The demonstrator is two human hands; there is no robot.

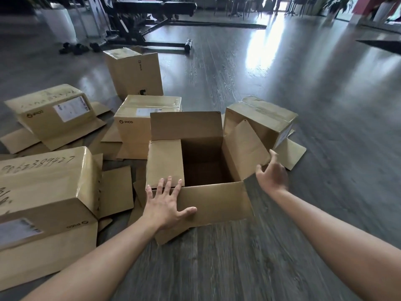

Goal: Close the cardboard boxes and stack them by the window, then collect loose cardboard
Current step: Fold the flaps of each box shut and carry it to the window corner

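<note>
Open brown cardboard box (208, 200) sits upright on the floor, flaps up; five taped boxes lie around it.

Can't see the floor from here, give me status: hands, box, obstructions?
Left hand flat on open box, fingers spread. Right hand open at right flap. All flaps still up. Closed boxes crowd left and behind.

Glossy grey wood-grain floor (249, 79) mirrors daylight; a black weight bench (152, 9) stands behind.

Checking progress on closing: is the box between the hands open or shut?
Open: the box has its flaps up and its dark inside shows.
</note>
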